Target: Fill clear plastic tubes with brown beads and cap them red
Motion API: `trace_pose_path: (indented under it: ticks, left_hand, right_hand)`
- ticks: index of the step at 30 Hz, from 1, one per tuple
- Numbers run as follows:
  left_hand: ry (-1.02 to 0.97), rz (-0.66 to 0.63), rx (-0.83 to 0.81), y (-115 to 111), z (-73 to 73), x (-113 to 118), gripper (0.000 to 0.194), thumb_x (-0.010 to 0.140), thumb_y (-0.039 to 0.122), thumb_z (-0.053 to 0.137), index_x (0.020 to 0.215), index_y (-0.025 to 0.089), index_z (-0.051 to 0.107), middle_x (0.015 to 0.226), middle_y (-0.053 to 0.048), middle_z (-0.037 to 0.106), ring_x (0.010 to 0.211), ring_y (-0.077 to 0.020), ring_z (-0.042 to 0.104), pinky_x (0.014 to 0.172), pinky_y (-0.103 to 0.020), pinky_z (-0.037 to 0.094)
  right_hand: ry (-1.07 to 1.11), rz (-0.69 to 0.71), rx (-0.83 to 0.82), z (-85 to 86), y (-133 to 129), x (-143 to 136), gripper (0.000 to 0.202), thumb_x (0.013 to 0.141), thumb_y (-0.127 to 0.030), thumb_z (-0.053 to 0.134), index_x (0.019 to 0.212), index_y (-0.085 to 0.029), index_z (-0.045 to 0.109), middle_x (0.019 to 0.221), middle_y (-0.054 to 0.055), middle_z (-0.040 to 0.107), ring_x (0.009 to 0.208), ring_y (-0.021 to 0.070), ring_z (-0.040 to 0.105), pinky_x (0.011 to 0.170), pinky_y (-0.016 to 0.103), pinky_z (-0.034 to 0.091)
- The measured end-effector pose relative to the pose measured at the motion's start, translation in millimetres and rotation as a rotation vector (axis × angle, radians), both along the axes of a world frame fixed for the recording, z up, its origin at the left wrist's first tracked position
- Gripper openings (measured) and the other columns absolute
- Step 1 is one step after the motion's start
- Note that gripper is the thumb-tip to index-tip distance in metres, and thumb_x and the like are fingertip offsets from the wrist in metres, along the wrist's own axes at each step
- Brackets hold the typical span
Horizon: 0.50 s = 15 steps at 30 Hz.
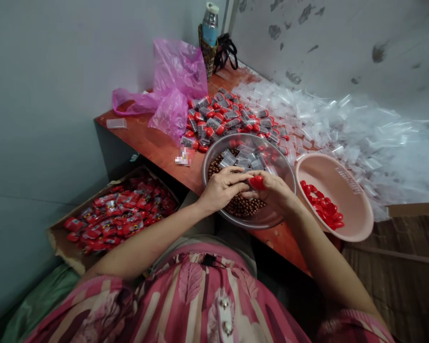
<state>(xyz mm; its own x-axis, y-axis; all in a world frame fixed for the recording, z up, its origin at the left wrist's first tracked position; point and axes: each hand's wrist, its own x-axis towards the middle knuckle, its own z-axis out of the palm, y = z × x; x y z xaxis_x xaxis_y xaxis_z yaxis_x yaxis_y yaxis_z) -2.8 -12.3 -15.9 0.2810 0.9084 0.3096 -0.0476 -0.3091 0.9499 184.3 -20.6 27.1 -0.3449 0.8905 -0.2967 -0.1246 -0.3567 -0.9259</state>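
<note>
Above a metal bowl (289,176) my two hands meet. My right hand (274,190) has its fingers closed round a red cap (256,182). My left hand (223,189) reaches in from the left, its fingers bent together and touching the right hand's fingers; what they grip, if anything, is hidden. Brown beads (245,206) and several clear plastic containers (246,153) lie in the bowl. Just right of it, a pink basin (353,216) holds loose red caps (325,209).
Behind the bowl are piled red-capped containers (232,114); a large heap of clear containers (379,147) spreads right. A pink plastic bag (175,81) and a bottle (210,28) stand at the back. Lower left, a box (62,243) holds red packets (117,214).
</note>
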Motion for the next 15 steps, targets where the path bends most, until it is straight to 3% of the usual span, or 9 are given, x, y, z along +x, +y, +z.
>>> trace_pose_path:
  ticks: [3, 8, 12, 15]
  left_hand:
    - [0.044, 0.004, 0.004, 0, 1.6, -1, 0.027, 0.083, 0.020, 0.065, 0.107, 0.026, 0.076, 0.114, -0.005, 0.072, 0.118, -0.0205, 0.062, 0.106, -0.035, 0.045]
    - [0.052, 0.017, -0.016, -2, 5.0, -2, 0.024, 0.083, 0.019, 0.064, 0.102, 0.025, 0.077, 0.107, -0.005, 0.074, 0.112, -0.0210, 0.065, 0.103, -0.036, 0.049]
    - [0.059, 0.080, -0.047, 0, 2.3, 0, 0.028, 0.087, 0.022, 0.062, 0.112, 0.027, 0.073, 0.122, -0.004, 0.070, 0.124, -0.0209, 0.059, 0.109, -0.038, 0.044]
    - [-0.021, 0.147, -0.088, 6, -2.6, 4, 0.047, 0.087, 0.025, 0.063, 0.134, 0.028, 0.058, 0.142, -0.004, 0.057, 0.135, -0.0209, 0.049, 0.114, -0.039, 0.039]
  right_hand:
    - [0.056, 0.027, -0.071, -5.8, 0, -10, 0.035, 0.070, -0.046, 0.076, 0.088, -0.017, 0.068, 0.092, 0.006, 0.071, 0.088, 0.0216, 0.068, 0.080, 0.041, 0.060]
    - [0.022, -0.091, 0.003, -17.7, -1, -25, 0.028, 0.071, -0.046, 0.069, 0.074, -0.019, 0.061, 0.074, 0.003, 0.067, 0.074, 0.0203, 0.067, 0.073, 0.041, 0.061]
    - [-0.236, -0.083, 0.193, -14.3, 4, -30, 0.032, 0.088, -0.049, 0.049, 0.079, -0.021, 0.061, 0.081, 0.007, 0.071, 0.077, 0.0212, 0.069, 0.068, 0.038, 0.061]
    - [-0.374, -0.123, 0.281, -1.5, 34, -31, 0.041, 0.096, -0.049, 0.039, 0.093, -0.017, 0.064, 0.094, 0.012, 0.073, 0.083, 0.0216, 0.071, 0.073, 0.038, 0.060]
